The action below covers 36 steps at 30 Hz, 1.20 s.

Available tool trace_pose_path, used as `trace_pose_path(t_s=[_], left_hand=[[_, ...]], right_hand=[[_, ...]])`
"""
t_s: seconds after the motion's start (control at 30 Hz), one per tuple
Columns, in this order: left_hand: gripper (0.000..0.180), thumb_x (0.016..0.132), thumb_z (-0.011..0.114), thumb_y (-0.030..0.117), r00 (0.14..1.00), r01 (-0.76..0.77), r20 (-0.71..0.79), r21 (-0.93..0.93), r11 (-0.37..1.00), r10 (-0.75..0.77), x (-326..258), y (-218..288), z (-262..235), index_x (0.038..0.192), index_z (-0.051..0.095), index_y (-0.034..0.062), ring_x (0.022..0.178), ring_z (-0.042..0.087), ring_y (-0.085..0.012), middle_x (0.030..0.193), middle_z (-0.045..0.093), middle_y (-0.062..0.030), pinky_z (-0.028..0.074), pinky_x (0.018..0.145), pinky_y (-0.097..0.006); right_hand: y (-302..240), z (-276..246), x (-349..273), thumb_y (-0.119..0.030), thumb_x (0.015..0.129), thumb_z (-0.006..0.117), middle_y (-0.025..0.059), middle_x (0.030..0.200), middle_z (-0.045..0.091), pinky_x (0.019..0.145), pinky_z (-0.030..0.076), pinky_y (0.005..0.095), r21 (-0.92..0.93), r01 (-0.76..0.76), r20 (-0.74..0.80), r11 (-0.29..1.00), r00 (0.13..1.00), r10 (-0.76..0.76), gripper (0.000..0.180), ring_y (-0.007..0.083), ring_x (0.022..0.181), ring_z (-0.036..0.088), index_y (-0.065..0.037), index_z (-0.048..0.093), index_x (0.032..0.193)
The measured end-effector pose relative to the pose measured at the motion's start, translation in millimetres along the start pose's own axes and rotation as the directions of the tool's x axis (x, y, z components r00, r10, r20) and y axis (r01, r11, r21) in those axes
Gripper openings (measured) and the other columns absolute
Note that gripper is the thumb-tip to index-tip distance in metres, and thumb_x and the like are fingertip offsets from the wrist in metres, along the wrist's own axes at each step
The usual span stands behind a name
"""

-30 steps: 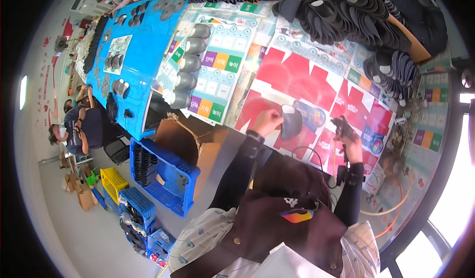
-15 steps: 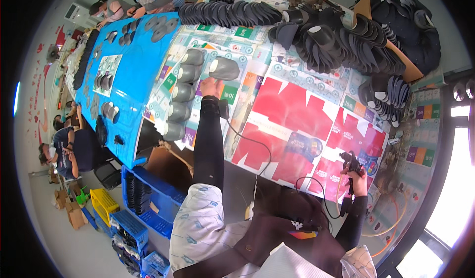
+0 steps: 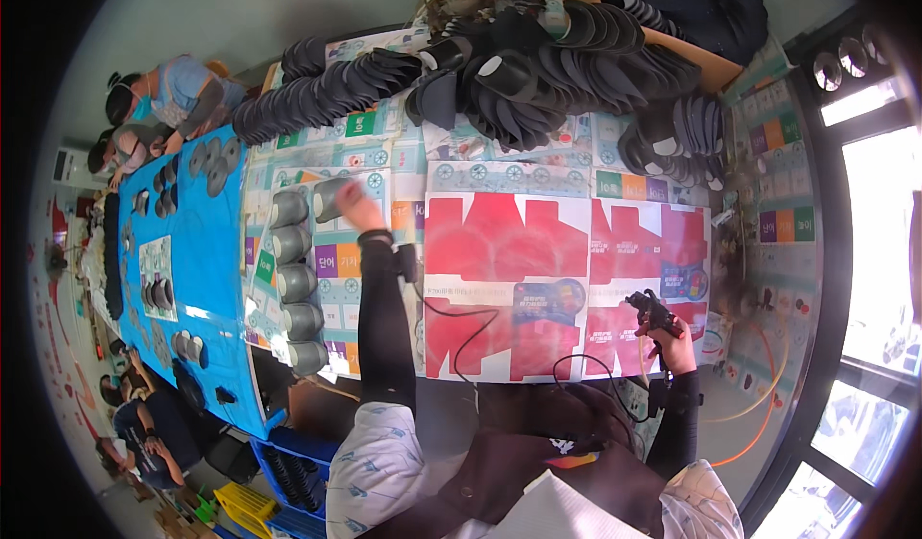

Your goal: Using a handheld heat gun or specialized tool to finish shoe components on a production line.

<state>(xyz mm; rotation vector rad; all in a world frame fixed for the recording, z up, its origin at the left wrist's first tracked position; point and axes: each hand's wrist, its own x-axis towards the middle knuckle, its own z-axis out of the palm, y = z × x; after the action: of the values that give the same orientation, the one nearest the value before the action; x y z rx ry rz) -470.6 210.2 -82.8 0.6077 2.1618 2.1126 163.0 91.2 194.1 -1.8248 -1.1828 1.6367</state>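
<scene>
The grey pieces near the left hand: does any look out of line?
Yes: the grey piece at the left hand is alone outside the column of five, right of its far end. No spill or damage shows.

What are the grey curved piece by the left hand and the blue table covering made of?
Grey curved piece: possibly moulded foam or plastic, satin-looking; it holds its curve and shades softly. Blue table covering: probably plastic sheet, glossy; light glares off it.

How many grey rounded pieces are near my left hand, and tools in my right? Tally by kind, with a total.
Grey rounded pieces: 6 (5 in the column, 1 by the left hand)
Black gun-shaped tool, in the right hand: 1
Total: 7
</scene>
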Motion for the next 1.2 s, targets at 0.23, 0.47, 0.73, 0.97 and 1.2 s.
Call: trace_pose_path(t_s=[0.23, 0.47, 0.73, 0.97, 1.2], left_hand=[[0.064, 0.079, 0.080, 0.020, 0.716, -0.670, 0.562, 0.385, 0.635, 0.414, 28, 128, 157, 0.133, 0.050, 0.0049, 0.119, 0.056, -0.0401, 0.129, 0.060, -0.0168, 0.046, 0.102, -0.047], [0.045, 0.074, 0.086, 0.019, 0.741, -0.557, 0.666, 0.545, 0.627, 0.079, 16, 141, 191, 0.108, 0.059, 0.0074, 0.108, 0.061, -0.0388, 0.115, 0.061, -0.0169, 0.050, 0.093, -0.046], [0.034, 0.077, 0.084, 0.015, 0.678, -0.376, 0.728, 0.224, 0.899, 0.103, -29, 180, 125, 0.098, 0.060, 0.0037, 0.075, 0.069, -0.0247, 0.080, 0.069, -0.0094, 0.053, 0.070, -0.036], [0.042, 0.071, 0.077, 0.007, 0.448, -0.776, 0.887, 0.325, 0.541, 0.110, -177, 234, -29, 0.109, 0.060, 0.0038, 0.097, 0.067, -0.0419, 0.109, 0.066, -0.0231, 0.055, 0.081, -0.050], [0.030, 0.086, 0.068, 0.011, 0.491, -0.670, 0.799, 0.600, 0.437, -0.346, -322, 220, -165, 0.110, 0.055, 0.0016, 0.092, 0.069, -0.0426, 0.109, 0.062, -0.0231, 0.058, 0.077, -0.050]], right_hand=[[2, 2, -10, 0.000, 0.083, 0.062, 0.0067, 0.096, 0.074, 0.055, 0.053, 0.0230, 0.019, 0.012, 0.041, 1.000, 0.999, -0.013, 0.035, 0.0135, 0.087, 0.070, 0.001, 0.066, 0.119], [19, -12, -31, -0.001, 0.085, 0.062, 0.0071, 0.093, 0.076, 0.056, 0.051, 0.0228, 0.096, -0.001, -0.087, 0.995, 0.996, 0.010, 0.029, 0.0091, 0.079, 0.067, 0.001, 0.068, 0.113], [33, -29, -23, 0.000, 0.083, 0.060, 0.0065, 0.095, 0.074, 0.051, 0.054, 0.0239, 0.089, 0.085, -0.005, 0.992, 0.996, -0.085, 0.037, 0.0114, 0.078, 0.068, 0.002, 0.065, 0.119], [41, -55, -19, 0.002, 0.085, 0.061, 0.0064, 0.098, 0.074, 0.052, 0.053, 0.0242, 0.165, 0.165, 0.014, 0.972, 0.985, -0.169, 0.036, 0.0128, 0.083, 0.069, 0.001, 0.065, 0.120], [33, -86, -52, 0.000, 0.085, 0.061, 0.0062, 0.096, 0.074, 0.053, 0.052, 0.0233, 0.143, 0.171, 0.091, 0.975, 0.979, -0.185, 0.035, 0.0118, 0.082, 0.068, 0.002, 0.065, 0.119]])
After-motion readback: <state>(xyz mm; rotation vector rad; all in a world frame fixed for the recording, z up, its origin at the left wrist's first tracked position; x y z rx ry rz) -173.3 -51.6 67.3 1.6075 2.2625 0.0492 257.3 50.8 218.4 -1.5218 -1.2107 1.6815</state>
